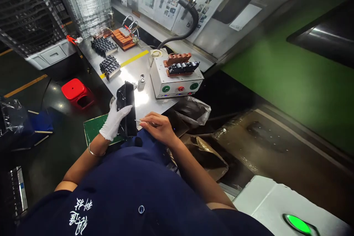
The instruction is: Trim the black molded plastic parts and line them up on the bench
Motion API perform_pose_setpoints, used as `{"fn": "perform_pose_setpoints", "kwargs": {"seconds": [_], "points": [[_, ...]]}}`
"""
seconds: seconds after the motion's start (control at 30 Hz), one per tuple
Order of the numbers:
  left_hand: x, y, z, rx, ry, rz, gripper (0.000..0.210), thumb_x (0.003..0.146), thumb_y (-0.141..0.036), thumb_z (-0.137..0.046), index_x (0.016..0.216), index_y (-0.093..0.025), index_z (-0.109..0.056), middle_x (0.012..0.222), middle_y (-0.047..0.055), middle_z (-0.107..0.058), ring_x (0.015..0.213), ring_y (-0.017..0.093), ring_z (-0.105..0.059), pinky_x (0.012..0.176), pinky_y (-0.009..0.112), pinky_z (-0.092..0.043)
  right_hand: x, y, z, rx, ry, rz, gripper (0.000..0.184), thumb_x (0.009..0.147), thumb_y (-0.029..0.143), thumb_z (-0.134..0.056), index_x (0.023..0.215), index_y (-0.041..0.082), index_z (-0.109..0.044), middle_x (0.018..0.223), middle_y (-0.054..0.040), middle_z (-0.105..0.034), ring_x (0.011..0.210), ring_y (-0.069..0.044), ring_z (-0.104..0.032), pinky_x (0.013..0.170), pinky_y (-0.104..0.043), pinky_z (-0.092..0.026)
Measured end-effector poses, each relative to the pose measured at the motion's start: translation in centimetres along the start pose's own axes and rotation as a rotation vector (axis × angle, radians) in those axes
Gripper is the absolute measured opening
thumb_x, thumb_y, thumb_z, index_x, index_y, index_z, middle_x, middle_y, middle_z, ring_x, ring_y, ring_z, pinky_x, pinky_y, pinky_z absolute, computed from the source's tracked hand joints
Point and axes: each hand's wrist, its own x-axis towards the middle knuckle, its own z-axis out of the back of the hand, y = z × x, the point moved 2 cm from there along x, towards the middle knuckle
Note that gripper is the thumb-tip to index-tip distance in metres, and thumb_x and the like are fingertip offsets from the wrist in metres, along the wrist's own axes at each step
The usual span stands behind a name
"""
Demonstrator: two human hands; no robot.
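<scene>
My left hand [113, 121], in a white glove, is closed around a long black moulded part [128, 108] and keeps it roughly upright in front of my body. My bare right hand [157, 125] pinches a thin, light-coloured stick [137, 120], whose tip points at the right side of the black part. Whether the tip touches the part I cannot tell. Just beyond the black part, a small bottle [141, 82] with a metal top stands on the metal table [149, 107]. A green board [95, 128] lies beneath my left hand.
A white control box [166, 73] with buttons bears a black part [184, 67] in a copper-coloured fixture. Stacks of black parts [110, 67] and an orange-brown fixture [123, 38] stand farther back. A red stool [77, 93] is at left; a plastic-lined bin [203, 112] is at right.
</scene>
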Motion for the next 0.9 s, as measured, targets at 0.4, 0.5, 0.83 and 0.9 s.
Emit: {"fn": "perform_pose_setpoints", "kwargs": {"seconds": [0.4, 0.5, 0.83, 0.9], "points": [[-2.2, -0.3, 0.6, 0.064, 0.308, 0.199, 0.037, 0.072, -0.031, -0.072, 0.106, -0.019, -0.062, 0.088, 0.004, -0.066, 0.075, 0.015, -0.062, 0.068, 0.026, -0.051, 5.8, -2.4, 2.4, -0.120, -0.180, -0.019, 0.031, 0.080, 0.051, -0.063, 0.075, 0.022, -0.074, 0.075, -0.0054, -0.068, 0.068, -0.017, -0.059, 0.060, -0.030, -0.045], [-2.7, -1.0, 1.4, 0.032, 0.431, 0.332, 0.031, 0.071, -0.033, -0.073, 0.098, -0.019, -0.064, 0.078, 0.005, -0.066, 0.062, 0.015, -0.060, 0.060, 0.027, -0.051, 6.2, -2.9, 3.0, -0.149, -0.253, -0.025, 0.031, 0.079, 0.050, -0.065, 0.073, 0.021, -0.073, 0.072, -0.0055, -0.067, 0.066, -0.016, -0.058, 0.061, -0.030, -0.046], [-3.0, -0.9, 4.4, -0.029, 0.582, 0.595, 0.037, 0.083, -0.047, -0.052, 0.091, -0.011, -0.057, 0.072, 0.008, -0.066, 0.046, 0.015, -0.058, 0.037, 0.026, -0.047, 4.6, 1.0, 4.4, -0.152, 0.066, 0.228, 0.020, 0.081, 0.037, -0.068, 0.078, 0.019, -0.074, 0.070, -0.0030, -0.065, 0.057, -0.011, -0.054, 0.056, -0.025, -0.044], [-3.0, -0.8, 4.5, -0.021, 0.597, 0.598, 0.037, 0.084, -0.046, -0.051, 0.095, -0.011, -0.055, 0.070, 0.006, -0.065, 0.045, 0.014, -0.057, 0.037, 0.025, -0.047, 4.8, 1.0, 4.5, -0.176, 0.111, 0.253, 0.019, 0.082, 0.036, -0.067, 0.078, 0.018, -0.074, 0.070, -0.0026, -0.065, 0.057, -0.010, -0.054, 0.056, -0.024, -0.044]]}}
